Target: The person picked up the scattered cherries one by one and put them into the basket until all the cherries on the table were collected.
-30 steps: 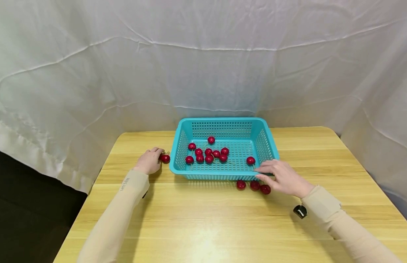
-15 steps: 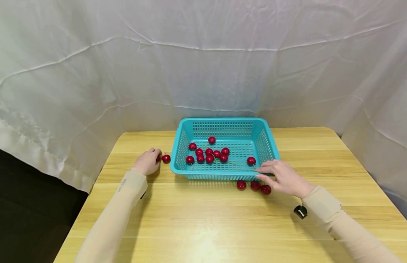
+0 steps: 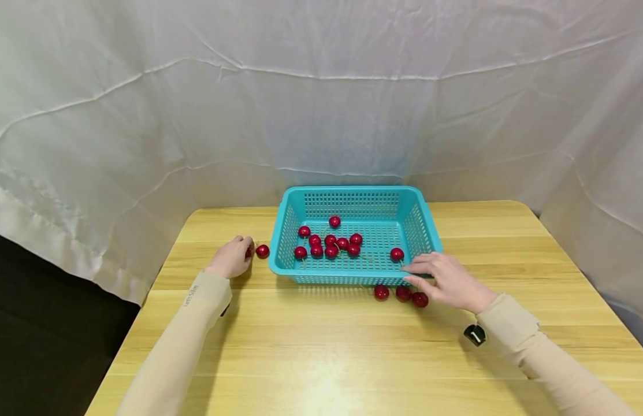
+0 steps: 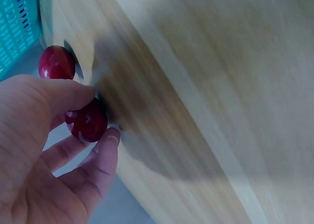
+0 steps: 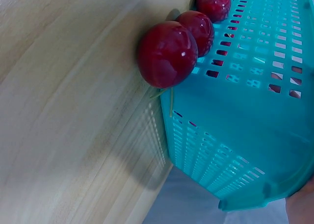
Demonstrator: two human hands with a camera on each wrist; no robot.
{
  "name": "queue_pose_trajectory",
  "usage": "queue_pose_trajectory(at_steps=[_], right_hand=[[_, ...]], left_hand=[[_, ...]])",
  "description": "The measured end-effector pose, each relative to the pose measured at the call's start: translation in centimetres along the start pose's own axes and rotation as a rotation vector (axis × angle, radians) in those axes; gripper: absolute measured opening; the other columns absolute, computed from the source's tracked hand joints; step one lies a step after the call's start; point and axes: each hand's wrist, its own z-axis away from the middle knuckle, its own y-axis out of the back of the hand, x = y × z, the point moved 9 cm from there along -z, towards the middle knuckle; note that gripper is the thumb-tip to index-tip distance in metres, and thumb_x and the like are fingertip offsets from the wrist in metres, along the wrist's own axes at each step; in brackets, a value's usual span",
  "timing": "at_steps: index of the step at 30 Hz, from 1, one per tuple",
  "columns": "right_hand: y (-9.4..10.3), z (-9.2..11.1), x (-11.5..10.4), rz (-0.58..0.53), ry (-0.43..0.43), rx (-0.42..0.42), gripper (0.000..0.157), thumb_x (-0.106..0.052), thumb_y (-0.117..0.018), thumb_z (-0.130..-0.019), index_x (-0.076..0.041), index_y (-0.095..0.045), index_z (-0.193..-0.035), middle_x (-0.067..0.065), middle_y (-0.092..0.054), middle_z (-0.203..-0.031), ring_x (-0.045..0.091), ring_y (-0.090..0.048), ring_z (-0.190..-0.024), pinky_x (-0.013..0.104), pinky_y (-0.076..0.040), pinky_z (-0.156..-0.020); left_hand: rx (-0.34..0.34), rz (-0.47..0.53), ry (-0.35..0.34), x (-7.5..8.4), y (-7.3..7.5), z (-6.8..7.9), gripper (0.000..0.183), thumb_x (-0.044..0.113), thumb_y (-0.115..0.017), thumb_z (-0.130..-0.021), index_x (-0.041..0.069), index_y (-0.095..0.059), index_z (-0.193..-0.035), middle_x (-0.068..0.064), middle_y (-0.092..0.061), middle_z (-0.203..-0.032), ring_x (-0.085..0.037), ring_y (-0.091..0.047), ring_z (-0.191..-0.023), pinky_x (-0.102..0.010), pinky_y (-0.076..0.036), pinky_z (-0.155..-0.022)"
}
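On the table left of the turquoise plastic basket (image 3: pixel 347 276), my left hand (image 3: pixel 230 258) pinches a dark red cherry (image 4: pixel 87 121) between thumb and fingers. A second cherry (image 3: pixel 262 251) lies between that hand and the basket. My right hand (image 3: pixel 451 281) grips the basket's front right corner, fingers over the rim and thumb at the outer side. In the right wrist view, only a bit of this hand (image 5: pixel 301 207) shows at the edge. Several cherries (image 3: pixel 330 252) with stems lie in the basket, mostly left of its middle, and a lone one (image 3: pixel 396 254) sits near the right.
Three cherries (image 3: pixel 403 293) lie on the table against the basket's front wall, just below my right hand. The wooden table (image 3: pixel 326 346) ends at a pale curtain (image 3: pixel 321 115) behind the basket. Dark cloth (image 3: pixel 40 329) hangs at the left.
My left hand has drawn slightly left with one cherry, opening a gap to the cherry beside the basket. The right hand stays at the basket's corner.
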Motion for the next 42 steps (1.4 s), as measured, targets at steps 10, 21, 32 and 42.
queue_pose_trajectory(at_steps=[10,21,32,42], right_hand=[[0.1,0.1,0.1,0.006,-0.027,-0.015,0.017,-0.017,-0.074,-0.089,-0.009,-0.080,-0.103,0.003,-0.078,-0.098,0.021,-0.073,-0.092,0.043,-0.058,-0.082],[0.1,0.0,-0.1,-0.008,0.003,0.007,0.016,-0.014,-0.075,-0.087,-0.008,-0.080,-0.101,0.004,-0.078,-0.095,0.019,-0.073,-0.088,0.042,-0.058,-0.079],[0.1,0.0,-0.1,-0.017,0.007,0.006,0.016,-0.014,-0.075,-0.087,-0.008,-0.080,-0.101,0.005,-0.078,-0.095,0.019,-0.073,-0.088,0.043,-0.058,-0.080],[0.1,0.0,0.0,-0.018,-0.012,-0.006,0.017,-0.015,-0.074,-0.088,-0.008,-0.080,-0.102,0.006,-0.079,-0.096,0.020,-0.074,-0.090,0.044,-0.058,-0.082]], left_hand=[[0.014,0.006,-0.017,0.1,0.9,0.3,0.019,0.004,-0.064,-0.092,-0.002,-0.061,-0.110,-0.017,-0.062,-0.100,-0.029,-0.060,-0.087,-0.048,-0.055,-0.086],[0.050,0.013,-0.025,0.5,2.9,0.2,0.024,0.005,-0.063,-0.092,-0.003,-0.060,-0.115,-0.020,-0.063,-0.106,-0.032,-0.063,-0.093,-0.050,-0.055,-0.090],[0.099,0.008,-0.044,1.3,5.6,-0.5,0.023,0.003,-0.060,-0.092,-0.003,-0.059,-0.115,-0.021,-0.063,-0.107,-0.033,-0.062,-0.093,-0.050,-0.054,-0.087],[0.121,-0.024,-0.062,3.2,8.0,-1.7,0.024,0.009,-0.060,-0.095,-0.001,-0.058,-0.117,-0.021,-0.062,-0.110,-0.036,-0.064,-0.094,-0.052,-0.054,-0.088]])
